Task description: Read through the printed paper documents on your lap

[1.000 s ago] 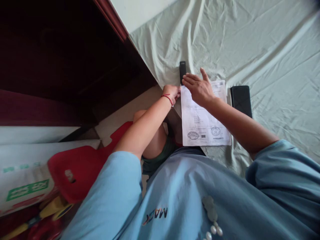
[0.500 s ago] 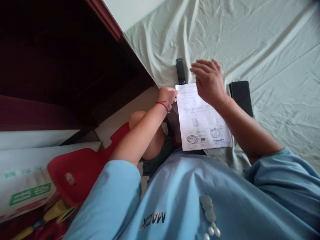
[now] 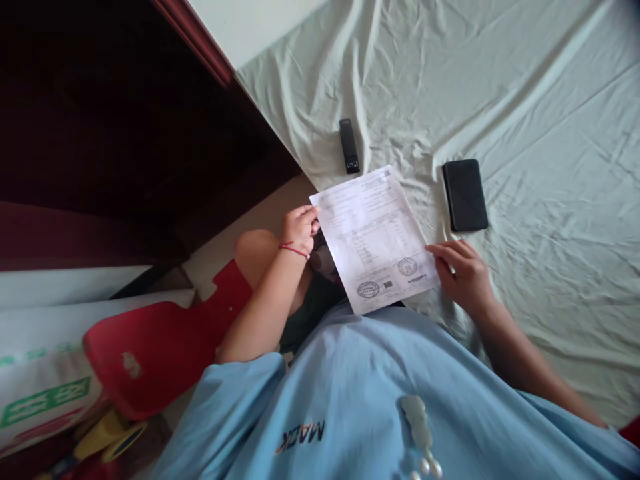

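Observation:
A printed sheet of paper (image 3: 375,233) with two round stamps near its lower edge lies tilted before my body. My left hand (image 3: 301,229), a red string round its wrist, pinches the sheet by its upper left edge. At the lower right edge, the thumb and fingers of my right hand (image 3: 463,270) close on the paper's border. Beyond the sheet's top lies a slim black stapler-like object (image 3: 349,145). A black rectangular case or device (image 3: 465,195) rests to the right, above my right hand.
A wrinkled pale green cloth (image 3: 540,147) covers the surface ahead and to the right. Dark wooden furniture (image 3: 125,133) stands at the left. Below it are a red plastic chair (image 3: 155,347), a white printed sack (image 3: 45,373) and yellow-handled items (image 3: 107,433).
My right hand has come down from above the sheet to its lower right edge and taken hold there. The paper has turned anticlockwise, and my left hand has moved left and down with it.

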A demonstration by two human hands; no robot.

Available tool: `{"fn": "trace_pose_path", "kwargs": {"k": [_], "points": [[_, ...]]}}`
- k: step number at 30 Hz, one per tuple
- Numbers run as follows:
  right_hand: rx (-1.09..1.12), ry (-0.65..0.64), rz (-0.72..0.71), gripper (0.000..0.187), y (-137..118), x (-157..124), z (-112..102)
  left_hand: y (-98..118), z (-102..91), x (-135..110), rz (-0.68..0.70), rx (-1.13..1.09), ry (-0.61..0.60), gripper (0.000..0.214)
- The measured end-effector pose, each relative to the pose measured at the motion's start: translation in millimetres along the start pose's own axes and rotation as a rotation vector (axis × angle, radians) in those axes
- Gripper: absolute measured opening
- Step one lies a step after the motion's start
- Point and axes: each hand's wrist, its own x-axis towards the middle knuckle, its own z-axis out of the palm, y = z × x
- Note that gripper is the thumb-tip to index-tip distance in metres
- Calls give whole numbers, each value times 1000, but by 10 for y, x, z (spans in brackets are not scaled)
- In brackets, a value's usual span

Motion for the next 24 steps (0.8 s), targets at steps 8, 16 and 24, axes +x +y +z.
{"fn": "trace_pose_path", "kwargs": {"k": [8, 16, 24], "points": [[-201, -129, 20, 33, -12, -42, 219, -41, 85, 47, 44, 42, 0, 18], [-197, -39, 42, 36, 110, -131, 325, -477, -156, -271, 60, 171, -148, 31], [-132, -40, 51, 35, 130, -123, 310, -892, -425, -808, -102, 95, -308, 57]]}}
